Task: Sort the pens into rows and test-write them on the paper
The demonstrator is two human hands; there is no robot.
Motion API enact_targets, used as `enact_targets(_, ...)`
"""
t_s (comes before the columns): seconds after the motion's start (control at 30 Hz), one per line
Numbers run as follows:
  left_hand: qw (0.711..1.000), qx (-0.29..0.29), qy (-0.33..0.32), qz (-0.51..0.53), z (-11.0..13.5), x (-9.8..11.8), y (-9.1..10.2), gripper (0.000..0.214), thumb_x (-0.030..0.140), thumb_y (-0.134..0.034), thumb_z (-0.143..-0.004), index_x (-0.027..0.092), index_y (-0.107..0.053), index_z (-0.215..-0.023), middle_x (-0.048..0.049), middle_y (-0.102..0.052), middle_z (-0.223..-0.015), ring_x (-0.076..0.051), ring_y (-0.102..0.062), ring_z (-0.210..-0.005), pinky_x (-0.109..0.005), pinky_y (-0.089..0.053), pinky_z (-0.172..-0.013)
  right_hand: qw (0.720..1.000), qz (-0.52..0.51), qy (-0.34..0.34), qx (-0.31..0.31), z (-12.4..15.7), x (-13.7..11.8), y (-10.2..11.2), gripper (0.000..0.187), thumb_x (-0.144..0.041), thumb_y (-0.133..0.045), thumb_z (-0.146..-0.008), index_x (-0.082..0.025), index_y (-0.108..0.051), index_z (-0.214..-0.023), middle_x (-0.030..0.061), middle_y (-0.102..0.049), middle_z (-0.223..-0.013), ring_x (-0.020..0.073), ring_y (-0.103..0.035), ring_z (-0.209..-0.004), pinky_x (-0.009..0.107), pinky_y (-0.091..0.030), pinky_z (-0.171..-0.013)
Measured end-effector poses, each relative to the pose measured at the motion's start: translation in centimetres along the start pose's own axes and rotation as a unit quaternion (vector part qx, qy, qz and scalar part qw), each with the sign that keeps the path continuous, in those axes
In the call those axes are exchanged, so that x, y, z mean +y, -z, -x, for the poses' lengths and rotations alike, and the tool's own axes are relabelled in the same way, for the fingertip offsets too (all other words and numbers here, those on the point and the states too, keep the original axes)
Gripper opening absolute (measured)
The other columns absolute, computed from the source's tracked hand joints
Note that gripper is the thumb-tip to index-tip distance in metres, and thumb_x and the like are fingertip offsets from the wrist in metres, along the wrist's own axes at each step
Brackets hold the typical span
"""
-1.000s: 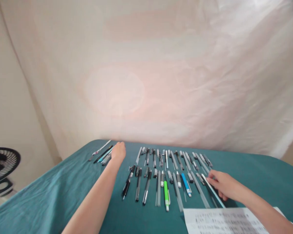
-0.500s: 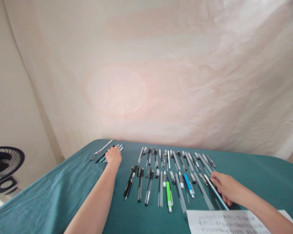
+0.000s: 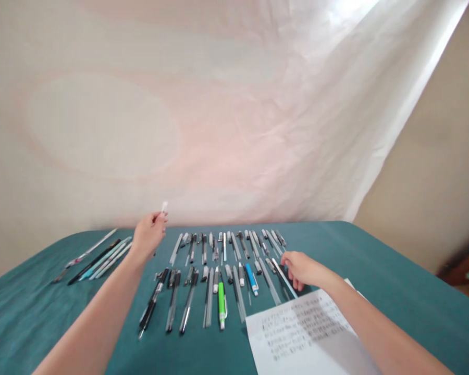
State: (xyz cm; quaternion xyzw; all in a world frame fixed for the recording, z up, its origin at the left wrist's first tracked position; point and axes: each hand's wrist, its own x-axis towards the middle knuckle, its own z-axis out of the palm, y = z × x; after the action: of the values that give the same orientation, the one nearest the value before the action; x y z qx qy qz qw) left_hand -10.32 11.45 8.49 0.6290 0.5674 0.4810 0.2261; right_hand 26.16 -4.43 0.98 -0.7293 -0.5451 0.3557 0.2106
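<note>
My left hand is raised above the teal tablecloth, its fingers pinched on a pale pen whose white tip sticks up above them. Just left of that hand lies a small group of pens. My right hand rests palm down at the right end of two rows of pens, its fingers curled over a white and teal pen. Among the near row lie a green pen and a blue pen.
A printed sheet of paper lies by the table's near edge under my right forearm. A pale cloth backdrop hangs behind the table. Dark furniture shows at the far right.
My left hand has lifted off the group of pens at the left with a pale pen pinched in it. The view has swung right, and the fan has left the picture.
</note>
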Motion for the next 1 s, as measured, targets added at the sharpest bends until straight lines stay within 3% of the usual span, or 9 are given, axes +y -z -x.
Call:
enact_targets(0.07,0.997,-0.045,-0.013,0.057,1.6,2.2,-1.6,0.037,0.043,-0.038,-0.079,0.016,-0.054,-0.099,-0.0014,-0.054,-0.076,-0.005,-0.04,-0.045,-0.015,-0.029,-0.04,1.0,0.004,0.023,0.015,0.2,-0.3,0.6,0.017,-0.016,-0.035,-0.082,-0.013,-0.051,-0.086,0.0011,-0.055,-0.052,0.0106,-0.054,-0.033,0.016,-0.037,-0.03)
enact_targets(0.1,0.985,-0.098,0.002,0.144,2.6,3.2,-2.3,0.035,0.043,-0.043,-0.077,0.016,-0.054,-0.096,-0.0004,-0.052,-0.076,-0.003,-0.036,-0.043,-0.014,-0.025,-0.037,0.999,0.008,0.038,0.028,0.4,-0.5,1.0,0.016,-0.017,-0.037,-0.082,-0.014,-0.052,-0.083,0.0014,-0.056,-0.053,0.0103,-0.054,-0.035,0.016,-0.037,-0.03)
enact_targets(0.17,0.945,-0.185,0.056,0.262,4.8,5.1,-3.9,0.032,0.042,-0.052,-0.073,0.016,-0.054,-0.091,0.0019,-0.048,-0.071,-0.001,-0.031,-0.041,-0.012,-0.018,-0.035,0.995,0.012,0.079,0.067,0.8,-1.0,2.1,0.017,-0.022,-0.04,-0.081,-0.015,-0.054,-0.075,0.0017,-0.058,-0.058,0.0096,-0.056,-0.04,0.015,-0.038,-0.032)
enact_targets(0.27,0.881,-0.299,0.115,0.349,8.8,7.2,-6.3,0.029,0.04,-0.055,-0.073,0.014,-0.054,-0.087,0.0022,-0.046,-0.068,-0.001,-0.03,-0.042,-0.012,-0.015,-0.035,0.982,-0.025,0.142,0.118,2.0,-2.5,3.8,0.023,-0.033,-0.044,-0.08,-0.015,-0.054,-0.069,0.0013,-0.058,-0.062,0.0087,-0.056,-0.045,0.015,-0.039,-0.035)
enact_targets(0.43,0.759,-0.446,0.229,0.416,16.2,8.8,-10.1,0.026,0.038,-0.056,-0.074,0.013,-0.053,-0.082,0.0025,-0.045,-0.063,-0.001,-0.033,-0.043,-0.013,-0.016,-0.036,0.963,-0.215,0.158,0.042,3.9,-5.3,3.4,0.039,-0.049,-0.043,-0.078,-0.013,-0.056,-0.08,0.003,-0.059,-0.068,0.0071,-0.052,-0.043,0.016,-0.038,-0.034)
enact_targets(0.5,0.741,-0.456,0.25,0.425,18.2,8.9,-11.2,0.025,0.037,-0.054,-0.075,0.013,-0.053,-0.082,0.0029,-0.044,-0.062,-0.001,-0.033,-0.043,-0.014,-0.016,-0.037,0.956,-0.241,0.166,0.017,4.3,-6.0,2.4,0.04,-0.051,-0.046,-0.076,-0.012,-0.057,-0.078,0.0027,-0.059,-0.066,0.0061,-0.05,-0.041,0.016,-0.036,-0.033)
enact_targets(0.6,0.738,-0.437,0.253,0.447,19.6,8.8,-11.9,0.026,0.038,-0.052,-0.077,0.014,-0.051,-0.082,0.003,-0.044,-0.063,-0.001,-0.033,-0.043,-0.015,-0.015,-0.038,0.956,-0.228,0.183,0.025,4.5,-6.5,1.1,0.036,-0.048,-0.055,-0.071,-0.013,-0.056,-0.07,-0.0015,-0.054,-0.053,0.0051,-0.045,-0.039,0.015,-0.033,-0.033)
enact_targets(0.77,0.728,-0.433,0.257,0.466,20.1,8.4,-11.5,0.029,0.041,-0.05,-0.078,0.014,-0.05,-0.086,0.004,-0.042,-0.063,0.0,-0.025,-0.041,-0.016,-0.01,-0.038,0.96,-0.227,0.163,0.009,4.3,-6.6,0.0,0.031,-0.044,-0.059,-0.069,-0.013,-0.056,-0.07,-0.0034,-0.052,-0.048,0.0053,-0.043,-0.039,0.015,-0.032,-0.034)
enact_targets(1.0,0.706,-0.433,0.289,0.479,20.5,8.4,-10.8,0.031,0.049,-0.048,-0.076,0.018,-0.042,-0.08,0.0092,-0.026,-0.052,-0.001,-0.012,-0.039,-0.017,-0.002,-0.037,0.96,-0.222,0.164,-0.042,4.9,-7.0,-1.0,0.035,-0.048,-0.054,-0.073,-0.014,-0.055,-0.067,-0.0009,-0.056,-0.053,0.005,-0.041,-0.04,0.015,-0.03,-0.035)
